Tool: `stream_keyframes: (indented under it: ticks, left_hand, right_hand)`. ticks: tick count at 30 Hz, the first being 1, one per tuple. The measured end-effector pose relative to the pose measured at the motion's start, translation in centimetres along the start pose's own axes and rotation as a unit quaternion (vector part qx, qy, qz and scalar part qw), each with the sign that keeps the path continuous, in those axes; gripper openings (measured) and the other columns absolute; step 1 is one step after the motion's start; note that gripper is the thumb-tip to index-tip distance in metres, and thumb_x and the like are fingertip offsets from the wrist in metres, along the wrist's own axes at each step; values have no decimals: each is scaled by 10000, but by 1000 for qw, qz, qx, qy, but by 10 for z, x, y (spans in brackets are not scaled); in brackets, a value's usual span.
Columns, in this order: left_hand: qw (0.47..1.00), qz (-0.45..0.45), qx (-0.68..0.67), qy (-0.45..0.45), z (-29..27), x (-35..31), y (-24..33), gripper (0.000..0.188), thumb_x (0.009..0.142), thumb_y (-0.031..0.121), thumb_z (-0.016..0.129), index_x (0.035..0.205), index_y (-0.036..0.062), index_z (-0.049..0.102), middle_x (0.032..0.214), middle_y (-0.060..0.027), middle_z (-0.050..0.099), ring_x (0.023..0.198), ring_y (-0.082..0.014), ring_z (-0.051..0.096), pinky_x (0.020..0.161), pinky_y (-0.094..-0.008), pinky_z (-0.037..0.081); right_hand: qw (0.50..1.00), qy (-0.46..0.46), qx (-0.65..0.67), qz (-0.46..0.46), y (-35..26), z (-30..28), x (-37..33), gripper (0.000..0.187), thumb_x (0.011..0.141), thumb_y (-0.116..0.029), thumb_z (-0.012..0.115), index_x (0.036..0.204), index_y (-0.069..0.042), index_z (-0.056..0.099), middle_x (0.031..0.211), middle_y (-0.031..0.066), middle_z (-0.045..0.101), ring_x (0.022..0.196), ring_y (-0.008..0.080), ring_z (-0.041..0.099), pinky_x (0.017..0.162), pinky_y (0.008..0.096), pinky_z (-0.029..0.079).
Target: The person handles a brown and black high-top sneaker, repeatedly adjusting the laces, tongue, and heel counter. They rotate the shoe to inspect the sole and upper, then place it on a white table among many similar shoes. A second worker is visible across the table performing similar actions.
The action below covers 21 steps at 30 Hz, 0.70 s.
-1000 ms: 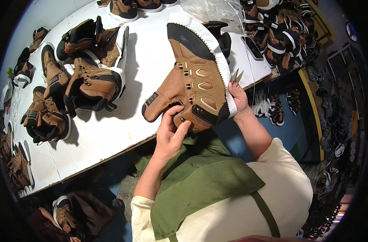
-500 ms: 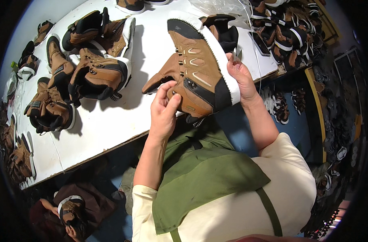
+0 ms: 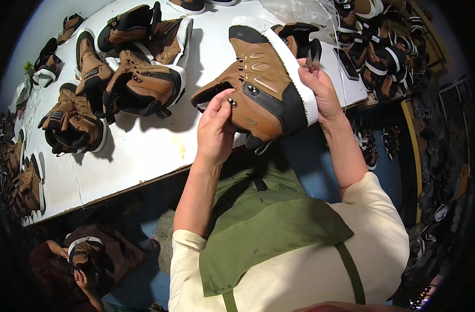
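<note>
A brown and black lace-up boot (image 3: 268, 78) with a thick white sole is held on its side above the front edge of the white table. My left hand (image 3: 216, 125) is closed on its ankle collar, thumb and fingertips beside the metal lace hooks. On the sole side, my right hand (image 3: 323, 96) grips the boot, its thumb along the white edge. Pointed metal blades, apparently small snips (image 3: 311, 63), stick up from that hand; their handle is hidden. Behind the boot's toe lies another dark-lined boot (image 3: 300, 39), partly covered.
Several similar boots (image 3: 141, 83) crowd the left of the white table (image 3: 159, 151). A phone-like dark slab (image 3: 345, 63), clear plastic (image 3: 300, 10) and a boot pile (image 3: 378, 52) are at the right. Below left, a co-worker's hands hold another boot (image 3: 86, 255).
The boot has turned slightly, and its collar opening shows more. My left thumb has shifted, leaving the lace hooks more visible. The whole view has moved a little.
</note>
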<state>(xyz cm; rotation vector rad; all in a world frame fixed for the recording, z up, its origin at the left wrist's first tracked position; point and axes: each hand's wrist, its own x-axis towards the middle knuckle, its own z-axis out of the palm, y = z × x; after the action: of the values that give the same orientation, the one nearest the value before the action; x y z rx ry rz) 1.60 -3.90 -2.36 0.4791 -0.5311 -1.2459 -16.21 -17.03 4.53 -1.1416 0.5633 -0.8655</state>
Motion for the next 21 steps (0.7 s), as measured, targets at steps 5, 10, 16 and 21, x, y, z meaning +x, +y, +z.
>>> stream_keyframes:
  ticks: [5, 10, 16, 21]
  left_hand:
    - [999, 7, -32, 10, -10, 11, 0, 377, 978, 223, 470, 1270, -15, 460, 1176, -121, 598, 1058, -222, 606, 888, -371, 501]
    - [998, 8, -58, -12, -8, 18, 4, 370, 993, 208, 426, 1276, -30, 454, 1216, -132, 571, 1105, -235, 576, 949, -386, 466]
    - [997, 12, -73, -16, -4, 19, 0, 370, 1005, 207, 395, 1285, -28, 449, 1223, -137, 564, 1113, -238, 570, 947, -391, 472]
    - [997, 20, -67, -16, 0, 18, -1, 375, 1011, 219, 382, 1287, -25, 448, 1204, -133, 577, 1089, -225, 586, 932, -377, 483]
  right_hand:
    - [997, -16, -75, -28, -2, 3, -6, 213, 918, -272, 628, 974, -70, 592, 867, -58, 546, 755, 21, 480, 693, 167, 392]
    - [986, -21, -160, -36, -7, 4, -14, 146, 909, -205, 630, 926, -62, 600, 766, -99, 478, 668, -13, 380, 599, 152, 303]
    - [989, -4, -133, -68, -7, 6, -15, 111, 922, -165, 606, 897, -56, 607, 773, -95, 491, 689, -8, 389, 621, 161, 307]
    - [991, 11, -109, -74, 0, -2, -16, 131, 925, -172, 600, 863, -58, 610, 758, -91, 482, 692, -1, 385, 633, 171, 305]
